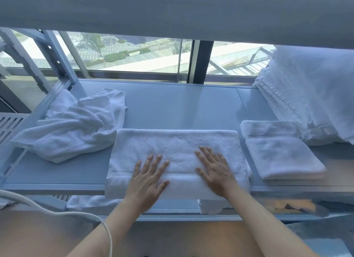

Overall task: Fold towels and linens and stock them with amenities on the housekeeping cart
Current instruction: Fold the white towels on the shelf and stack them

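A white towel (176, 143) lies folded into a wide strip on the grey cart shelf (172, 107), its near edge hanging over the shelf's front. My left hand (147, 178) and my right hand (214, 172) both rest flat on its near part, fingers straight and spread. A small folded white towel (283, 157) lies to the right. A crumpled pile of white towels (76, 122) sits to the left.
A tall stack of folded white linens (310, 95) fills the shelf's right end. An upper shelf (172, 11) overhangs the top of the view, with a window behind. More white cloth (92, 203) shows on the lower shelf. A white cable (57, 212) runs at lower left.
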`<state>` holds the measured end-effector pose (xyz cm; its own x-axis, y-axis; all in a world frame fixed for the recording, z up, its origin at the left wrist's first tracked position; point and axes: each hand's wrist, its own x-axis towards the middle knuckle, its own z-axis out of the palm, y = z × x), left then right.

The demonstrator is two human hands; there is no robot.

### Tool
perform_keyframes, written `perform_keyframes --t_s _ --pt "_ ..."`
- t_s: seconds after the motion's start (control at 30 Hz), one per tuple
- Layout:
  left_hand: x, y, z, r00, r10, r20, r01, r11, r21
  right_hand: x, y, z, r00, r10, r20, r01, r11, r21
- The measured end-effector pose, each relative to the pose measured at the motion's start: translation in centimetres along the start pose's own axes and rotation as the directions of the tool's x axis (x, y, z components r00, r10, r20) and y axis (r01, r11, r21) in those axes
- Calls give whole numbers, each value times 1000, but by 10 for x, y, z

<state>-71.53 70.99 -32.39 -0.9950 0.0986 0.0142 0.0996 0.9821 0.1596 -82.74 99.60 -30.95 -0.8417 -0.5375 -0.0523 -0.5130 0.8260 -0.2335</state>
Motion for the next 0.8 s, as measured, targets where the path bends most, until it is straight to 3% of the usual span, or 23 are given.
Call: perform_keyframes --t_s 0.2,0.43,0.53,0.63,0.8 --pt "6 1 1 1000 2 19 -2 1000 -24 -15 50 -11 994 109 4 -109 993 -35" --pt "14 6 -5 997 12 75 -12 1000 -1 -20 41 -14 989 150 -11 -151 988 -24" --pt "6 24 -8 1000 12 13 -12 1000 3 -32 8 -5 997 39 -70 -35 997 65" --pt "-4 49 0 982 182 -53 -183 983 -7 -48 -30 21 986 -162 -50 162 987 2" --pt "-6 51 3 976 215 -16 -214 975 62 -51 -40 29 981 -193 -15 191 978 -89"
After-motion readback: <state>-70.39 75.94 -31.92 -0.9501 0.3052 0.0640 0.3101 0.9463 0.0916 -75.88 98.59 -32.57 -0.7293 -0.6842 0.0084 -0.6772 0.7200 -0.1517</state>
